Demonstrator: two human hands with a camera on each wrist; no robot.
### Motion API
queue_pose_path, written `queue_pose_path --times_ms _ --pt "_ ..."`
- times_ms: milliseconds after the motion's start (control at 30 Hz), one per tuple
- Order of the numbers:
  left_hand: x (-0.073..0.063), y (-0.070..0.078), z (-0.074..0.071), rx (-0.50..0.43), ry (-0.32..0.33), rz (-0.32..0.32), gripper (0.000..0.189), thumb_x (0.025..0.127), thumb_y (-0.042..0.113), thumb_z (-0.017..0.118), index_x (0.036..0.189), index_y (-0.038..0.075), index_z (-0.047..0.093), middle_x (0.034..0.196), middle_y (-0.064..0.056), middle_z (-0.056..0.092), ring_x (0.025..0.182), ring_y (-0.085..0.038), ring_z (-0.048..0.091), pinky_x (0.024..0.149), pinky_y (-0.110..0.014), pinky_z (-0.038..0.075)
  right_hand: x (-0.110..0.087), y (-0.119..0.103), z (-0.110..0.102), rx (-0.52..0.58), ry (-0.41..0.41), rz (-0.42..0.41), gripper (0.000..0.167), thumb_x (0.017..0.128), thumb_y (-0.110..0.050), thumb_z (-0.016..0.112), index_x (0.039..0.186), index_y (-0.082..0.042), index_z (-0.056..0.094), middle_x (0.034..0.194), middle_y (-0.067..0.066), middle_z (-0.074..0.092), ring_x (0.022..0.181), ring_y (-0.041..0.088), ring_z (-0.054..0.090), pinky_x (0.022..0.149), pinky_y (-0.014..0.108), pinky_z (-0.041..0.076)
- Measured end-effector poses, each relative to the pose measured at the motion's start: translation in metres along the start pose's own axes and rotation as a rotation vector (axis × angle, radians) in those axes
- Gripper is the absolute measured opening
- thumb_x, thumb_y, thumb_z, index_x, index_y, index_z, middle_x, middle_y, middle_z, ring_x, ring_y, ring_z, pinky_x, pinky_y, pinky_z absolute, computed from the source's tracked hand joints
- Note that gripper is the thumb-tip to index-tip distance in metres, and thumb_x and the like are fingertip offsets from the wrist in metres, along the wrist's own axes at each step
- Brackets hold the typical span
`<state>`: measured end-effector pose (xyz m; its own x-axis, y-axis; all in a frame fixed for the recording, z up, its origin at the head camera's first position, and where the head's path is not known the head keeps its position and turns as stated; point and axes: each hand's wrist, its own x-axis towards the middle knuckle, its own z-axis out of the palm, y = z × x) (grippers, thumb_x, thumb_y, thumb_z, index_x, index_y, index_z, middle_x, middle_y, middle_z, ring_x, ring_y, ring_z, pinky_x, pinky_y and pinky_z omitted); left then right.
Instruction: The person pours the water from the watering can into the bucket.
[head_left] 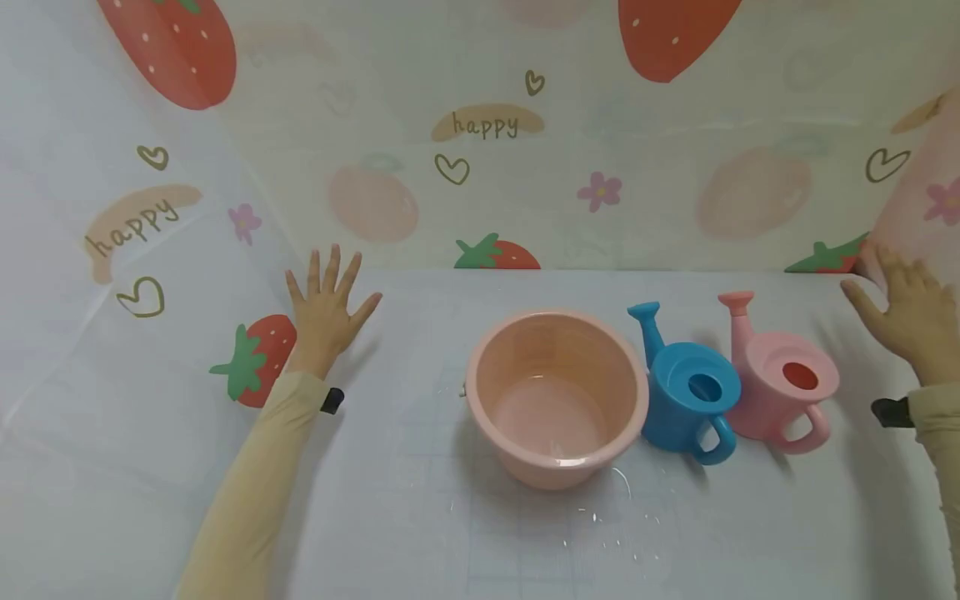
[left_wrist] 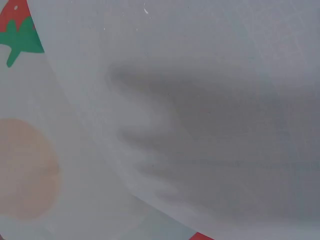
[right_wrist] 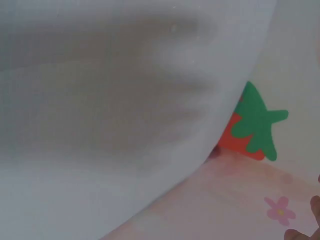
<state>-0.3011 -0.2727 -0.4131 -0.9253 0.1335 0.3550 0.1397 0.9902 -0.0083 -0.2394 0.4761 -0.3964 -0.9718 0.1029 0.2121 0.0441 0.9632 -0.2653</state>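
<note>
Honestly, my left hand [head_left: 326, 304] and right hand [head_left: 907, 312] lie flat and spread, gripping nothing. Between them sit a pink basin [head_left: 557, 393], blue watering can [head_left: 686, 398] and pink watering can [head_left: 780, 387]: light, stiff plastic I'd say, grab by handles.

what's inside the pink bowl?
The bowl shows only a bare, glossy floor in the head view; whether the sheen is water cannot be told. Its near inner wall is hidden by the rim. The blue can stands against its right side.
</note>
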Motion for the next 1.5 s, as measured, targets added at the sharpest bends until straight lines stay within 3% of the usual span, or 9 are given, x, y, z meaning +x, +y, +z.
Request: queue_pose_path --times_ms 167,400,700,1067,1167,1233,1367,1433,1500 --pt "-0.004 0.008 -0.003 -0.019 0.013 0.006 0.072 0.09 0.064 0.034 0.149 0.033 0.006 0.157 -0.001 -0.001 0.143 -0.026 -0.008 0.106 -0.063 -0.008 -0.003 -0.004 -0.003 0.088 0.047 0.016 0.076 0.095 -0.052 0.032 0.148 -0.005 0.005 0.144 0.037 0.014 0.133 0.053 0.009 0.106 0.064 0.005" --pt "-0.01 0.019 -0.008 -0.07 0.055 0.03 0.075 0.089 0.064 0.038 0.15 0.031 0.009 0.157 0.0 0.003 0.143 -0.028 -0.001 0.107 -0.062 -0.008 -0.01 -0.009 -0.009 0.184 0.079 -0.005 0.069 0.097 -0.041 0.038 0.148 -0.003 0.01 0.147 0.032 0.013 0.135 0.05 0.009 0.108 0.061 0.006" --pt "-0.021 0.031 -0.016 -0.166 0.065 0.036 0.075 0.089 0.062 0.041 0.15 0.028 0.013 0.157 -0.002 0.007 0.143 -0.027 -0.001 0.107 -0.061 -0.011 -0.02 -0.017 -0.013 0.207 0.106 0.007 0.064 0.097 -0.036 0.042 0.142 0.006 0.025 0.148 0.031 0.014 0.133 0.053 0.011 0.105 0.066 0.008" --pt "-0.034 0.047 -0.024 -0.282 0.103 0.042 0.075 0.089 0.061 0.042 0.15 0.027 0.015 0.156 -0.003 0.011 0.143 -0.03 0.008 0.108 -0.06 -0.007 -0.033 -0.028 -0.022 0.335 0.264 -0.029 0.052 0.095 -0.022 0.049 0.135 0.009 0.038 0.131 0.041 0.036 0.125 0.054 0.03 0.108 0.057 0.019" --pt "-0.038 0.051 -0.026 -0.319 0.105 0.042 0.075 0.089 0.061 0.043 0.15 0.026 0.016 0.156 -0.002 0.011 0.142 -0.03 0.011 0.109 -0.06 -0.004 -0.03 -0.019 -0.019 0.335 0.281 -0.028 0.051 0.095 -0.022 0.049 0.136 0.006 0.038 0.131 0.039 0.038 0.125 0.053 0.032 0.105 0.06 0.022" --pt "-0.041 0.053 -0.028 -0.337 0.11 0.042 0.075 0.089 0.06 0.044 0.149 0.025 0.016 0.156 -0.002 0.012 0.142 -0.03 0.014 0.109 -0.059 -0.004 -0.023 0.0 -0.007 0.335 0.299 -0.037 0.051 0.095 -0.026 0.049 0.139 -0.003 0.039 0.138 0.028 0.039 0.13 0.042 0.034 0.106 0.056 0.025" --pt "-0.046 0.058 -0.029 -0.385 0.134 0.044 0.075 0.089 0.058 0.046 0.149 0.023 0.019 0.155 -0.003 0.014 0.14 -0.031 0.018 0.11 -0.059 -0.003 -0.008 0.039 0.022 0.393 0.385 -0.065 0.045 0.094 -0.029 0.053 0.137 -0.022 0.046 0.14 -0.006 0.045 0.129 0.003 0.037 0.108 0.024 0.027" --pt "-0.048 0.06 -0.03 -0.42 0.148 0.044 0.075 0.089 0.057 0.048 0.149 0.022 0.02 0.155 -0.004 0.016 0.14 -0.031 0.02 0.11 -0.059 -0.002 -0.012 0.031 0.02 0.405 0.392 -0.06 0.044 0.094 -0.028 0.052 0.137 -0.023 0.046 0.139 -0.006 0.047 0.128 0.0 0.037 0.107 0.018 0.024" --pt "-0.051 0.064 -0.031 -0.457 0.158 0.044 0.075 0.089 0.056 0.049 0.149 0.021 0.02 0.155 -0.004 0.016 0.14 -0.031 0.021 0.11 -0.058 -0.002 -0.025 0.002 0.005 0.427 0.38 -0.054 0.045 0.094 -0.024 0.052 0.137 -0.015 0.046 0.137 0.004 0.05 0.125 -0.003 0.038 0.106 0.017 0.025"
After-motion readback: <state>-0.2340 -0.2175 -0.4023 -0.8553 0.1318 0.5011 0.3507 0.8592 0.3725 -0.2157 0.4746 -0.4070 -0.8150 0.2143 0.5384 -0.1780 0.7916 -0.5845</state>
